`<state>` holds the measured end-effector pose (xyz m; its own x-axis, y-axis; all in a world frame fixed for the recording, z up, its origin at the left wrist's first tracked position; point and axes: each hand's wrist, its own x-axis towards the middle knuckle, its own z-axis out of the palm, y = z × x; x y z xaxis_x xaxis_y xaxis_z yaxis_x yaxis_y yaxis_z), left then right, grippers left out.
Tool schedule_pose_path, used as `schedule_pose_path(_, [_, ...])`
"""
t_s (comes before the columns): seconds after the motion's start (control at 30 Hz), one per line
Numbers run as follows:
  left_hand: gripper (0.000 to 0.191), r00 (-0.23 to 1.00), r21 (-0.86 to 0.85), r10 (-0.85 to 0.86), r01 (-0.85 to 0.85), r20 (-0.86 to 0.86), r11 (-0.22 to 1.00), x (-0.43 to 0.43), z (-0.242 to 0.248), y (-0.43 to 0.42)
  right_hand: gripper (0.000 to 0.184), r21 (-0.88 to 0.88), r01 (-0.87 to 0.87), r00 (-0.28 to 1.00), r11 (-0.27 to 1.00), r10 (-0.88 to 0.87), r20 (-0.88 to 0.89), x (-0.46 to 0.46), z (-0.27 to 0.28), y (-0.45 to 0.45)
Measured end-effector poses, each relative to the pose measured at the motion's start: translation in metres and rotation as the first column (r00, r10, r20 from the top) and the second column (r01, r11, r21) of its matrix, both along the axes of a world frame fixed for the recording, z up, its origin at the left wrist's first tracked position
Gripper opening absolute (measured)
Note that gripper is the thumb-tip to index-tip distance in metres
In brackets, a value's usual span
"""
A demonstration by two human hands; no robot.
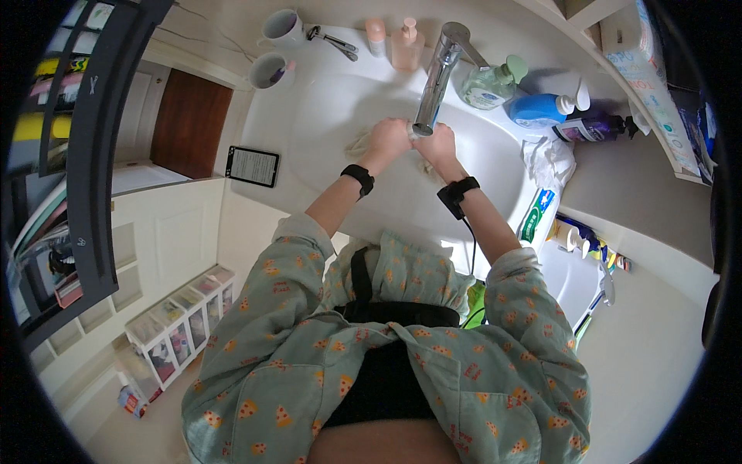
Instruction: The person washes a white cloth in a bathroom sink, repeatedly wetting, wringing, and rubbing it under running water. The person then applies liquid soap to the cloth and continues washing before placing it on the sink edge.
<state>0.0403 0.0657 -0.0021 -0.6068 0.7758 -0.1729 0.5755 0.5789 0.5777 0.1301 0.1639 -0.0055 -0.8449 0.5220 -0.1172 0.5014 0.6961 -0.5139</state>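
Note:
Both hands are together in the white washbasin [324,168], just under the spout of the chrome tap [433,95]. My left hand [389,139] is closed around part of a light-coloured cloth [359,145], which shows beside its wrist. Against it, my right hand [437,144] is closed too, and more of the pale cloth hangs below its palm. Some white material, cloth or running water, shows between the two fists; which one cannot be told. A black band is strapped on each wrist, and a cable runs down from the right one.
Along the basin's back rim stand two mugs [282,29], a pink pump bottle [407,46], a green pump bottle [487,87] and a blue one [536,110]. An e-reader [253,166] lies on the left rim. Crumpled white tissue [548,159] and a toothpaste box [537,214] rest on the right rim.

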Motion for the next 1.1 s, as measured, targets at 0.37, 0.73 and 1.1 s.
schedule_pose_path(0.37, [0.017,0.990,0.112,-0.122,0.129,-0.069,0.985,0.009,0.006,0.008,0.016,-0.001,-0.203,0.977,0.979,0.202,0.064,0.016,0.012,0.020])
schedule_pose_path(0.73, [0.024,0.997,0.333,0.061,-0.074,0.050,0.940,-0.012,-0.008,-0.019,0.027,-0.521,-0.210,0.922,0.828,-0.011,-0.388,-0.010,-0.013,-0.006])
schedule_pose_path(1.1, [0.029,0.999,0.412,0.038,-0.034,-0.002,0.911,0.004,0.063,-0.054,0.051,-0.921,-0.170,0.985,0.350,0.069,-0.156,0.019,-0.014,0.049])
